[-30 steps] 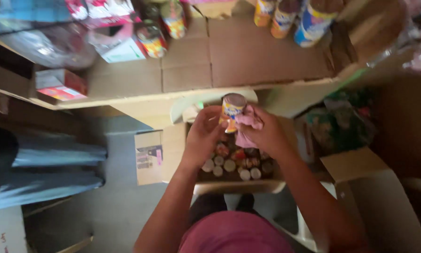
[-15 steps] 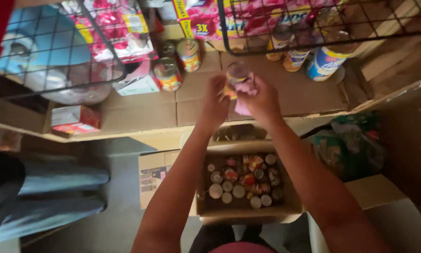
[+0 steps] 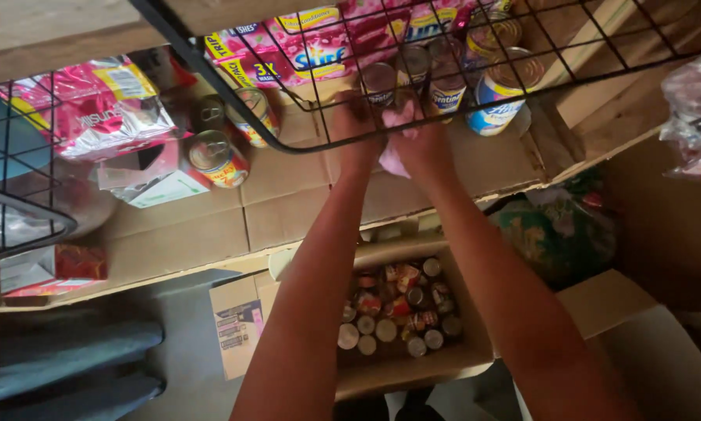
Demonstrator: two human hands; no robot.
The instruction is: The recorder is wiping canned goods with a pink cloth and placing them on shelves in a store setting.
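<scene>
On a cardboard-lined shelf [image 3: 210, 226] under wire racks [image 3: 304, 86], left hand [image 3: 356, 129] and right hand [image 3: 422, 140] closed together on pink cloth [image 3: 396, 160], tins [image 3: 219, 158] beside.

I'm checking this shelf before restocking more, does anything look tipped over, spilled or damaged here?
Nothing spilled or broken shows. The cans on the cardboard-lined shelf stand upright, as do the small tins in the open carton below. Both hands, left and right, are up at a can, with a pink cloth between them. The shelf liner's edges are ragged.
</scene>
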